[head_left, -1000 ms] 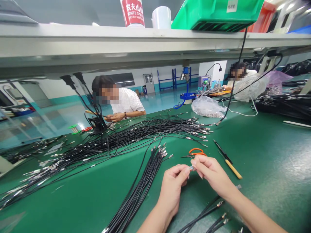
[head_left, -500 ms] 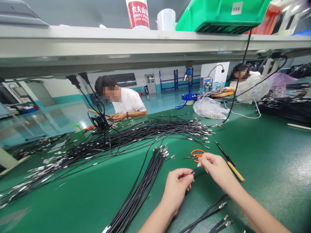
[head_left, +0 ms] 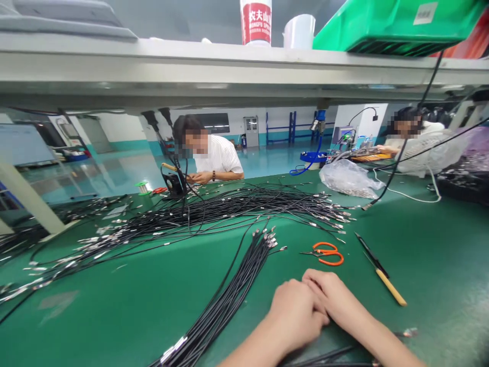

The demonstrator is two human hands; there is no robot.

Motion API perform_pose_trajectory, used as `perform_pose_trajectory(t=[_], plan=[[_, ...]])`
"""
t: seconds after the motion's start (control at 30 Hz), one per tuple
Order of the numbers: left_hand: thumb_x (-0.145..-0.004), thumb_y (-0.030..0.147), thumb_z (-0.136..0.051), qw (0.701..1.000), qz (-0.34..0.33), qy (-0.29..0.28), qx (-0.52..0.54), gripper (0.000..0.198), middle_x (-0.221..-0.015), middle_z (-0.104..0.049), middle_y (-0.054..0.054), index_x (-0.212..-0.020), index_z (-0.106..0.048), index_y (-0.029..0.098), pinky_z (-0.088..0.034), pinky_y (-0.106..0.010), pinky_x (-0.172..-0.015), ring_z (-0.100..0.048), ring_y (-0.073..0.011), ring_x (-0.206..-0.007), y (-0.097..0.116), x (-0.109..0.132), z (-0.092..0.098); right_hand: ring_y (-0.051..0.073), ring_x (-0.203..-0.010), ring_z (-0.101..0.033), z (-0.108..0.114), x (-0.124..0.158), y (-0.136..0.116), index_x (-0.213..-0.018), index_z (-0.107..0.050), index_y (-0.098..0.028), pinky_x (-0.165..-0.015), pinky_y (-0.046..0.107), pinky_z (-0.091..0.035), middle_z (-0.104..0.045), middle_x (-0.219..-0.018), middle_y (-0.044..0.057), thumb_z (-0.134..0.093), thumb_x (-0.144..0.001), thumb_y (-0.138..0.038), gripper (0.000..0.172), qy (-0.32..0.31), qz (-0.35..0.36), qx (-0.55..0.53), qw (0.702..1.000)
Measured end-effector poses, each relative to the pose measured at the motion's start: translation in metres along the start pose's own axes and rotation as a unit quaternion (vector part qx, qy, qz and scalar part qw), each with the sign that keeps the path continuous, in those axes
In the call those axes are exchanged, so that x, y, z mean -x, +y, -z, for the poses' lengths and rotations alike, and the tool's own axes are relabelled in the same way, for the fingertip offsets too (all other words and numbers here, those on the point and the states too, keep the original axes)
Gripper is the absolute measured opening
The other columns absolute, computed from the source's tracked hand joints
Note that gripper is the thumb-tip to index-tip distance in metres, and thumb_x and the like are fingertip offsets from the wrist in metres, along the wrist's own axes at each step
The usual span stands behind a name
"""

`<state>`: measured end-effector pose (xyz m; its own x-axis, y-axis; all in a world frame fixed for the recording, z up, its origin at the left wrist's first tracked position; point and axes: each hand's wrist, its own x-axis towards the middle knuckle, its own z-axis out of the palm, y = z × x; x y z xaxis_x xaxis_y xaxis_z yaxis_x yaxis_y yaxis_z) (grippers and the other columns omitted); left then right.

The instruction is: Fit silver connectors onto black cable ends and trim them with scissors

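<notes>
My left hand (head_left: 296, 313) and my right hand (head_left: 331, 295) rest close together on the green table (head_left: 114, 306), fingers curled and touching each other. What they grip is hidden under them. Dark cables with metal tips (head_left: 407, 334) run out from beneath my right forearm. A bundle of black cables (head_left: 229, 298) lies just left of my left hand, its metal tips fanned out at the far end. Orange-handled scissors (head_left: 326, 253) lie beyond my right hand.
A tool with a yellow handle (head_left: 385, 283) lies to the right. A wide spread of black wires (head_left: 214, 211) covers the table's middle. A clear plastic bag (head_left: 349, 178) sits farther back. Two other people work across the table. A shelf (head_left: 229, 66) overhead holds a green bin (head_left: 397, 23).
Both hands have dropped lower and come together, hiding the small cable end that was pinched between the fingers. The view has swung left and down.
</notes>
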<state>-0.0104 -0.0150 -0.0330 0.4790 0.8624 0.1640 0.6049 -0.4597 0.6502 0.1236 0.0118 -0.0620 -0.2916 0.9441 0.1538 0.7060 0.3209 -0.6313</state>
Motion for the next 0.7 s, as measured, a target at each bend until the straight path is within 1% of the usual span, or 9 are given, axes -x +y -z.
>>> perform_pose_trajectory(t=[0.07,0.13,0.2,0.27,0.3,0.37,0.47,0.57,0.7], plan=[[-0.07,0.01,-0.051,0.989,0.05,0.084,-0.116,0.022,-0.064,-0.065,-0.008,-0.066,-0.071,0.02,-0.037,-0.028,-0.058,-0.057,-0.021,-0.062,-0.008,-0.008,0.018,0.017,-0.059,-0.052,-0.005,0.0,-0.003,-0.066,-0.049,-0.02,-0.056,0.025,-0.035,-0.056,-0.062,0.001,-0.036,-0.082,-0.021,0.021,-0.004,0.003,0.013,1.0],[-0.072,0.012,-0.052,0.962,0.117,0.141,-0.203,0.02,-0.082,-0.064,-0.011,-0.081,-0.069,0.018,-0.039,-0.03,-0.067,-0.057,-0.024,-0.079,-0.02,-0.014,0.036,0.016,-0.057,-0.051,-0.006,-0.001,-0.004,-0.068,-0.049,-0.02,-0.055,0.025,-0.034,-0.055,-0.061,0.0,-0.037,-0.081,-0.021,0.018,-0.004,0.006,0.03,1.0],[-0.073,0.013,-0.055,0.936,0.198,0.147,-0.25,0.019,-0.091,-0.061,-0.013,-0.088,-0.065,0.015,-0.039,-0.032,-0.071,-0.056,-0.0256,-0.088,-0.033,-0.018,0.049,0.016,-0.057,-0.05,-0.006,-0.001,-0.005,-0.068,-0.047,-0.021,-0.055,0.024,-0.034,-0.054,-0.061,0.0,-0.037,-0.081,-0.021,0.016,-0.008,0.003,0.043,0.999],[-0.073,0.013,-0.056,0.923,0.254,0.128,-0.261,0.015,-0.09,-0.06,-0.015,-0.085,-0.064,0.012,-0.04,-0.032,-0.068,-0.058,-0.0252,-0.082,-0.045,-0.019,0.054,0.016,-0.058,-0.05,-0.005,-0.002,-0.006,-0.069,-0.046,-0.021,-0.056,0.024,-0.034,-0.054,-0.062,0.0,-0.037,-0.08,-0.02,0.015,-0.011,0.0,0.055,0.998],[-0.073,0.012,-0.056,0.921,0.266,0.12,-0.259,0.013,-0.089,-0.06,-0.014,-0.082,-0.064,0.011,-0.04,-0.031,-0.066,-0.059,-0.0243,-0.078,-0.05,-0.02,0.055,0.016,-0.059,-0.05,-0.005,-0.001,-0.006,-0.069,-0.046,-0.021,-0.056,0.024,-0.034,-0.054,-0.063,0.0,-0.037,-0.08,-0.019,0.014,-0.012,-0.001,0.06,0.998],[-0.074,0.012,-0.055,0.923,0.263,0.125,-0.252,0.012,-0.089,-0.06,-0.013,-0.082,-0.063,0.012,-0.039,-0.029,-0.064,-0.059,-0.0224,-0.076,-0.056,-0.02,0.053,0.016,-0.059,-0.05,-0.005,-0.001,-0.007,-0.069,-0.046,-0.021,-0.057,0.024,-0.034,-0.054,-0.063,0.0,-0.037,-0.08,-0.019,0.014,-0.012,-0.001,0.062,0.998],[-0.073,0.013,-0.056,0.929,0.251,0.138,-0.233,0.009,-0.086,-0.061,-0.009,-0.079,-0.062,0.015,-0.037,-0.027,-0.064,-0.059,-0.0206,-0.078,-0.058,-0.019,0.05,0.016,-0.058,-0.05,-0.005,-0.001,-0.006,-0.069,-0.047,-0.021,-0.055,0.024,-0.033,-0.053,-0.061,-0.001,-0.038,-0.08,-0.019,0.015,-0.008,0.002,0.055,0.998],[-0.074,0.017,-0.054,0.938,0.233,0.146,-0.211,0.005,-0.079,-0.06,-0.006,-0.072,-0.059,0.016,-0.035,-0.026,-0.063,-0.058,-0.0187,-0.074,-0.054,-0.019,0.048,0.015,-0.056,-0.048,-0.005,-0.002,-0.004,-0.068,-0.049,-0.02,-0.054,0.023,-0.033,-0.051,-0.059,-0.001,-0.038,-0.082,-0.022,0.018,0.012,0.007,0.023,1.0],[-0.078,0.023,-0.049,0.951,0.18,0.177,-0.178,0.014,-0.07,-0.056,-0.003,-0.065,-0.053,0.018,-0.032,-0.025,-0.058,-0.053,-0.0155,-0.064,-0.045,-0.019,0.041,0.014,-0.054,-0.046,-0.009,-0.007,0.004,-0.069,-0.051,-0.019,-0.052,0.023,-0.034,-0.049,-0.057,-0.002,-0.038,-0.084,-0.027,0.022,0.06,0.001,-0.049,0.997]])
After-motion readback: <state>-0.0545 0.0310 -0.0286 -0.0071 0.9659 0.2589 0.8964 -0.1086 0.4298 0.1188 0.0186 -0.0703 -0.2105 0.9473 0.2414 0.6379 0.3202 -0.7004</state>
